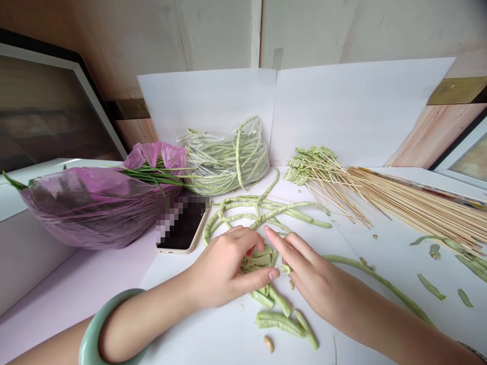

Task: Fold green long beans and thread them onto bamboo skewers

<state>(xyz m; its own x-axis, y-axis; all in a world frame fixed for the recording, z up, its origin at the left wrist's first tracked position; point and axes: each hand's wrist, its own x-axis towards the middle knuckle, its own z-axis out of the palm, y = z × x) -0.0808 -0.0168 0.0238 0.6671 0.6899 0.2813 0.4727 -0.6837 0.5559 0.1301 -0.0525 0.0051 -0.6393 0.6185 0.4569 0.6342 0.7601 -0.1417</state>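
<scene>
My left hand (236, 261), with a green bangle (93, 329) on that arm, is cupped over a small pile of broken green bean pieces (261, 261). Its thumb and curled fingers are apart. My right hand (306, 266) faces it, index finger stretched forward. The end of a bean pokes out below its fingers, and a long green bean (375, 276) trails from behind this hand to the right; their join is hidden. Nearer me lie more bean pieces (279, 322) and a loose pale seed (268, 344).
Whole long beans (274, 207) lie beyond my hands, before a clear bag of beans (224, 157). A phone (186, 223) and purple bag (99, 203) are left. Right are skewered beans (314, 165), wooden skewers (411, 205) and bean scraps (431, 287). White boards (357, 111) stand behind.
</scene>
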